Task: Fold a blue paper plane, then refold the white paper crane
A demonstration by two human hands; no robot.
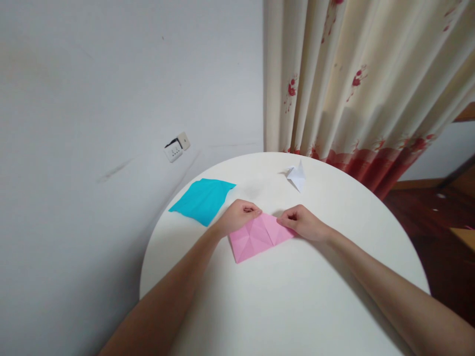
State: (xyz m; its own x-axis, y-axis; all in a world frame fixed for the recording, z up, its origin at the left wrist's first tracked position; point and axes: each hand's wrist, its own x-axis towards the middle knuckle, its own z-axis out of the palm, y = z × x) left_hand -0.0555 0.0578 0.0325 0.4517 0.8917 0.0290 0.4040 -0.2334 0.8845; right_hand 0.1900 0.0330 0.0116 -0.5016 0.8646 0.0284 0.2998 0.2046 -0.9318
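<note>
A pink sheet of origami paper (256,237), folded into a rectangle with diagonal creases, lies on the round white table (260,306). My left hand (240,216) pinches its far edge near the left end. At the right end, my right hand (301,222) has its fingers closed on the paper's edge. Beyond the hands stands a small white folded paper bird (297,176). To the left of my left hand is a turquoise sheet (203,200) with wavy edges, near the table's rim.
A pale wall (92,99) with a power socket (173,152) rises behind the table's left side. A cream curtain (334,74) with red flowers hangs behind the right side. Dark reddish floor (415,217) shows at the far right.
</note>
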